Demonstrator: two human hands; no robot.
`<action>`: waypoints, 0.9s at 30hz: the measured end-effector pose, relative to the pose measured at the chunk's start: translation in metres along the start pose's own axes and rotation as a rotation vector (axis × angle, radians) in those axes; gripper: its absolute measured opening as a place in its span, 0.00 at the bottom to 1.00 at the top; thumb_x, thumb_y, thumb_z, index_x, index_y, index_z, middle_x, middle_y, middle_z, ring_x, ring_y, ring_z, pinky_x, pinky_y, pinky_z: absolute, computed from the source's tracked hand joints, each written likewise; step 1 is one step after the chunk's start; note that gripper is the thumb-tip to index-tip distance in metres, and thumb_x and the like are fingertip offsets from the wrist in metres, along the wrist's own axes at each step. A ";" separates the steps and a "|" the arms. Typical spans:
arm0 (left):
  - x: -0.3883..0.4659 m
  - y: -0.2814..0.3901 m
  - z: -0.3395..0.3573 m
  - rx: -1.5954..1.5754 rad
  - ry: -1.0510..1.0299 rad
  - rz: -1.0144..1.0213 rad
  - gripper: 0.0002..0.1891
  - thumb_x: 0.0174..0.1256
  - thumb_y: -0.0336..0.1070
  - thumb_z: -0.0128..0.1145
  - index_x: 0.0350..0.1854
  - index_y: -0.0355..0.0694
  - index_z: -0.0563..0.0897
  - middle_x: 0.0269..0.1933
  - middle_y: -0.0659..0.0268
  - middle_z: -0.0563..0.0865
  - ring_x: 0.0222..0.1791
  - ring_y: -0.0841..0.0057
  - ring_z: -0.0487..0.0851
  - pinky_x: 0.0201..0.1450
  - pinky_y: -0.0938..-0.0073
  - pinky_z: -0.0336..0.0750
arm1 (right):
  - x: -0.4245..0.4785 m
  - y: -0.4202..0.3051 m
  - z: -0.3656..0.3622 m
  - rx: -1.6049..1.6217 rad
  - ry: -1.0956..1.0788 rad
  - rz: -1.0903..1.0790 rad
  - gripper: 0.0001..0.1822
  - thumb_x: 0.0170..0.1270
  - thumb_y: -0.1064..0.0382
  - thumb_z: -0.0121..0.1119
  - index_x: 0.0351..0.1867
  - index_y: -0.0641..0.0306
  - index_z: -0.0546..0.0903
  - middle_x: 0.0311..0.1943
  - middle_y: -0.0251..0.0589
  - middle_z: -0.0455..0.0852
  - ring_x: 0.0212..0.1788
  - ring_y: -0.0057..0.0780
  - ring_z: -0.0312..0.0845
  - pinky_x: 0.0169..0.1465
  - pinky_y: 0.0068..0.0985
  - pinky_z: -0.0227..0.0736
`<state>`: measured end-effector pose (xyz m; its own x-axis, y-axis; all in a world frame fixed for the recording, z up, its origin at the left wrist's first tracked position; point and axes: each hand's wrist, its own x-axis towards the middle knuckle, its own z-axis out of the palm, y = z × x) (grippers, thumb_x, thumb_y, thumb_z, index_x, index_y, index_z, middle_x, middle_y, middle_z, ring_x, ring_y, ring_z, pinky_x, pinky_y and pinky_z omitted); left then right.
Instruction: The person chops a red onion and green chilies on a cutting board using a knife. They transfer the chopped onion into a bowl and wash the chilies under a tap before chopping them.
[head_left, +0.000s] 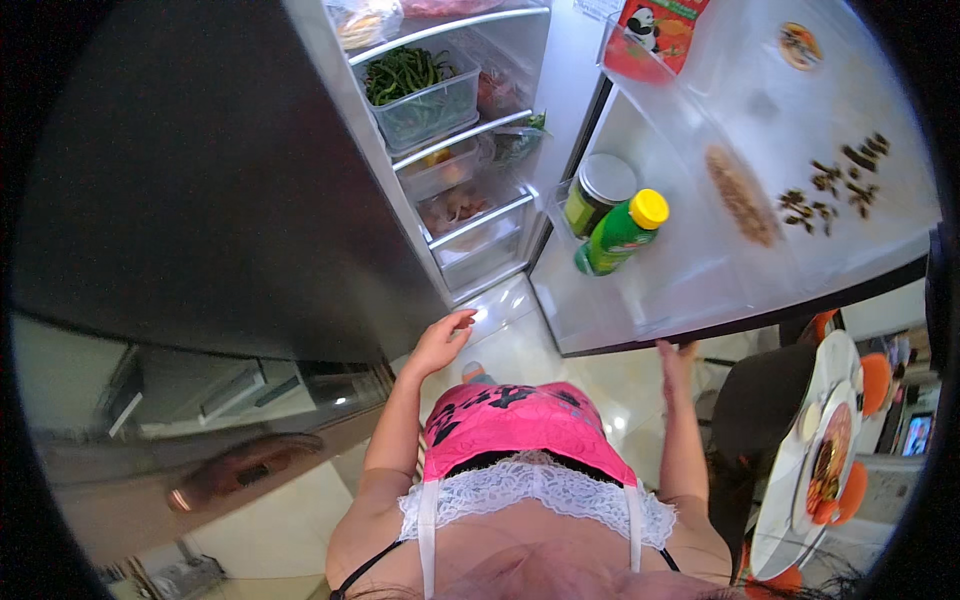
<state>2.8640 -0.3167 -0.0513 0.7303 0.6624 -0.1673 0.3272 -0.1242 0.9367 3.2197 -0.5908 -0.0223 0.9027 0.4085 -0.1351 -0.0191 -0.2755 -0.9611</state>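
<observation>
An open refrigerator stands before me. My left hand hangs in front of its lower compartment with loosely bent fingers and nothing in them. At the outer edge of the swung-out refrigerator door, my right hand holds on, its fingertips hidden behind the edge. A clear plastic bin of green peppers or beans sits on a shelf, above another clear container and bagged food. In the door rack are a green bottle with a yellow cap and a jar with a pale lid.
A red panda-printed packet sits in the upper door rack. The closed dark door is at left. Behind the open door stand a dark chair and a white dining table with dishes. A foot shows on the tiled floor.
</observation>
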 end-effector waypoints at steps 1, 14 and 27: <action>0.004 0.004 -0.009 0.001 -0.036 -0.003 0.18 0.69 0.34 0.52 0.60 0.43 0.76 0.53 0.58 0.84 0.53 0.69 0.82 0.55 0.69 0.75 | -0.010 -0.005 0.000 -0.084 0.009 -0.011 0.40 0.55 0.68 0.63 0.69 0.64 0.57 0.66 0.46 0.67 0.65 0.37 0.64 0.68 0.30 0.57; 0.059 0.084 -0.061 0.275 -0.178 0.149 0.16 0.69 0.34 0.51 0.58 0.41 0.78 0.56 0.56 0.81 0.56 0.60 0.79 0.59 0.66 0.72 | 0.047 -0.194 0.313 -0.050 -0.887 -0.822 0.12 0.65 0.68 0.56 0.49 0.64 0.82 0.45 0.46 0.86 0.48 0.36 0.82 0.52 0.29 0.75; 0.116 0.132 -0.054 0.216 0.185 0.190 0.15 0.67 0.30 0.53 0.55 0.38 0.80 0.53 0.53 0.82 0.55 0.57 0.79 0.59 0.63 0.72 | 0.199 -0.327 0.620 -1.158 -0.826 -0.734 0.48 0.50 0.31 0.64 0.69 0.57 0.67 0.70 0.47 0.65 0.71 0.44 0.59 0.71 0.35 0.58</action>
<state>2.9593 -0.2166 0.0698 0.6753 0.7330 0.0812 0.3296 -0.3985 0.8559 3.1394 0.1202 0.1154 0.0927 0.9745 -0.2042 0.9623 -0.1404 -0.2331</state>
